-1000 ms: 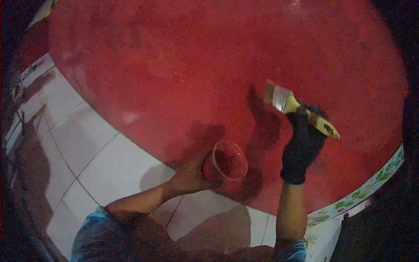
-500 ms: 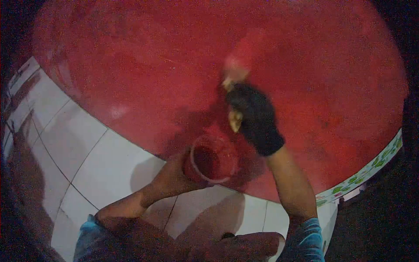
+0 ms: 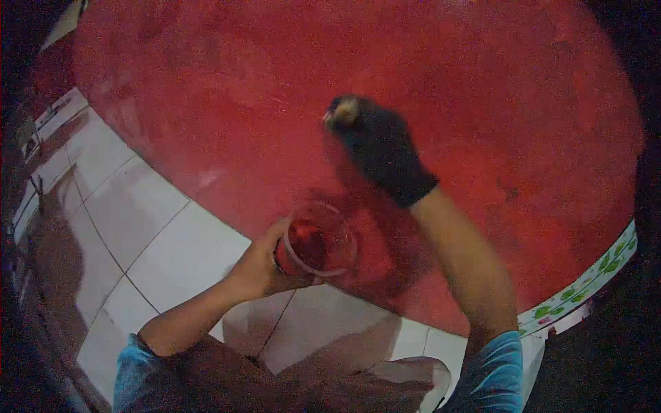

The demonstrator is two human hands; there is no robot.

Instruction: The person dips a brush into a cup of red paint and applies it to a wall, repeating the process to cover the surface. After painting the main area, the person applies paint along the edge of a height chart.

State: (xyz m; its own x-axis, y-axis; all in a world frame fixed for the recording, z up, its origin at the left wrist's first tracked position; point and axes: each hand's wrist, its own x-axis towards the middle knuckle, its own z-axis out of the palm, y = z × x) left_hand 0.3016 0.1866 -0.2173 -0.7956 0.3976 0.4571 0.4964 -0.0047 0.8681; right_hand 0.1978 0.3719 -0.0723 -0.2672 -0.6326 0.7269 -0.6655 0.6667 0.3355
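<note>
From where I stand, the red surface (image 3: pixel 206 103) fills most of the view, its curved near edge bordered by white tiles (image 3: pixel 162 237) on the left and below. To the right a strip (image 3: pixel 585 282) printed with green leaves follows the curve, and past it all is dark. Shadows fall across the tiles and over the red beside the cup (image 3: pixel 310 241), which has red inside it and a clear rim, and is held at the near edge of the surface; whether its base touches anything I can't tell. The left hand (image 3: pixel 258 268), bare, is wrapped around the cup's left side, its forearm slanting up from a blue sleeve (image 3: pixel 134 358). The right hand (image 3: pixel 385 148), in a black glove, is farther out over the red, beyond the cup and a little to its right, closed around the brush (image 3: pixel 346 111). Only the pale, blurred end of the handle shows at the fingers; the glove blocks the bristles, so I can't see whether they touch the surface. That forearm angles up and leftward from another blue sleeve (image 3: pixel 502 365), wrist bare below the glove.
</note>
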